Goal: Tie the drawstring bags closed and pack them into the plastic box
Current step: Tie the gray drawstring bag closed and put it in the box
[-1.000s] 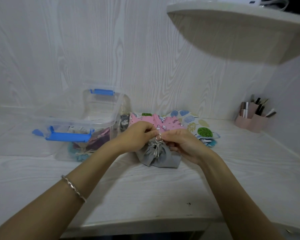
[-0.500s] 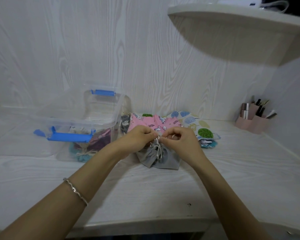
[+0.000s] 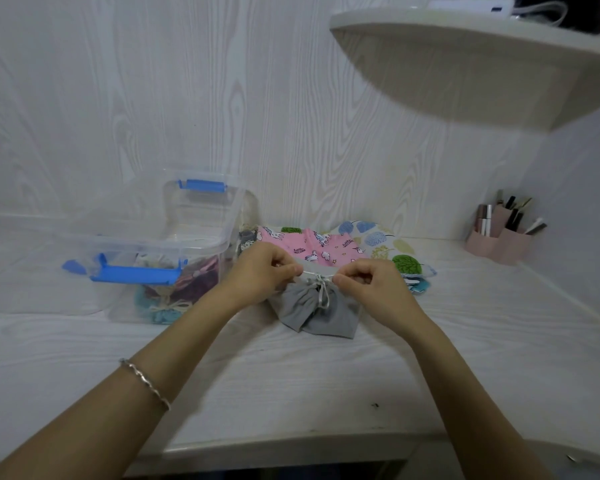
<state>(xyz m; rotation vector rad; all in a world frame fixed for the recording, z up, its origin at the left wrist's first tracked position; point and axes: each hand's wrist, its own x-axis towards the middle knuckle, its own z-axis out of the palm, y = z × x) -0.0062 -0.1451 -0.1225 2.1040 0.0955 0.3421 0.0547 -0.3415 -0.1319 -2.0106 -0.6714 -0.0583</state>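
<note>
Far left, the plastic box [image 3: 207, 216] stands open on the counter [image 3: 291, 375]. Several tied bags [image 3: 174, 296] are already inside, though I cannot get a count through the wall. Just right of the box, the left grip [image 3: 264, 271] pinches one end of the drawstring [image 3: 318, 273] with its fingers curled. The cord runs taut over the gathered mouth of the grey bag [image 3: 319, 313], which lies on the counter. The right grip [image 3: 368, 285] pinches the other end. I judge the knot is being cinched, so this bag is nearly tied and not yet packed. Behind the hands, by the wall, lie a pink unicorn bag [image 3: 312, 247] and a leaf-print bag [image 3: 392, 247], apparently untied. At least those two remain, perhaps more beneath them. Far right is a pink pen holder [image 3: 499, 240], not part of the job.
</note>
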